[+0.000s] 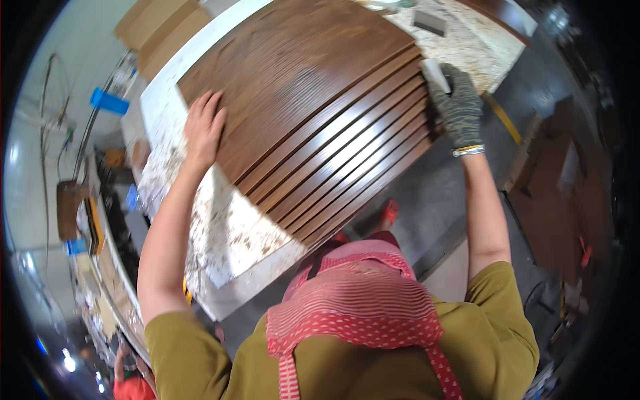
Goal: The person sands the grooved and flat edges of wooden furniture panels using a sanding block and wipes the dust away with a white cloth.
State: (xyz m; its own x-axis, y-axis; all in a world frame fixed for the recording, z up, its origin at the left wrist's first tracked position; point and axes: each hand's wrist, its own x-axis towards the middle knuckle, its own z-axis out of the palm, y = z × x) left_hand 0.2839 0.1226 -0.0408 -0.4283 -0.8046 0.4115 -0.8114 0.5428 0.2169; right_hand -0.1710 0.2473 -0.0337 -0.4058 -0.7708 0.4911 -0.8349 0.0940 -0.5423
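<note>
A dark brown wooden panel (pixel 287 80) with grooved slats along its near side lies before me, and its glossy surface reflects light. My left hand (pixel 205 127), bare, rests on the panel's left edge with its fingers stretched out. At the panel's right edge is my right hand (pixel 460 110), in a grey-green patterned glove. Its fingers are closed round a pale block (pixel 436 75), held against the ends of the slats. The glove hides part of the block, so its exact kind does not show.
Beneath the panel is a stained white work surface (pixel 227 233). A grey block (pixel 429 23) lies at the far right of it. Cardboard (pixel 160 33) and a blue cup-like thing (pixel 109 101) are at the far left. Brown sheets (pixel 547 193) stand on the right. Another person in red (pixel 133 387) is at lower left.
</note>
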